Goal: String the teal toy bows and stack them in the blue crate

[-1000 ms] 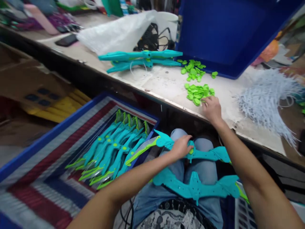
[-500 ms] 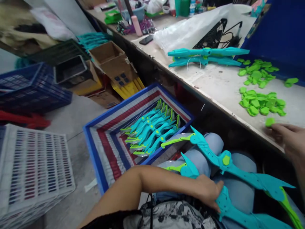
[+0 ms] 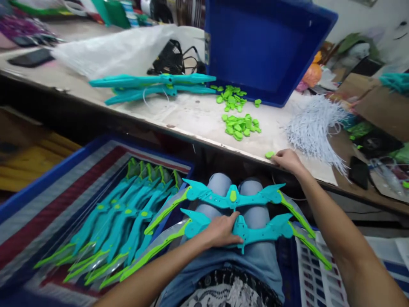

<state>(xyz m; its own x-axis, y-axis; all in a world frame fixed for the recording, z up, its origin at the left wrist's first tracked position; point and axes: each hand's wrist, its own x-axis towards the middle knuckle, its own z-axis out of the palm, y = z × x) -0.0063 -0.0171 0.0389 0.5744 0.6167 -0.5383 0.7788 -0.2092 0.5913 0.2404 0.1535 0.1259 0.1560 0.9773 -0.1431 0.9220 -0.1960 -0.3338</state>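
Observation:
Two teal toy bows with lime-green limbs lie across my lap. My left hand (image 3: 223,230) grips the nearer bow (image 3: 268,230) close to its middle, where the centre has no green piece showing. Just beyond it, the farther bow (image 3: 207,196) has a green piece set in its centre. At the table edge, the fingertips of my right hand (image 3: 287,160) pinch a small lime-green plastic piece (image 3: 270,154). Loose green pieces (image 3: 239,126) lie in two piles farther back on the table.
A blue-rimmed crate with a striped lining (image 3: 64,166) holds several bows at my left. On the table (image 3: 191,115) are stacked teal bows (image 3: 137,87), a bundle of white strings (image 3: 316,128) and an upright blue bin (image 3: 255,47). A white crate (image 3: 315,273) stands at right.
My view has swung to the right, bringing the white strings into sight. My left hand stays on the nearer bow, and my right hand remains at the green piece by the table edge.

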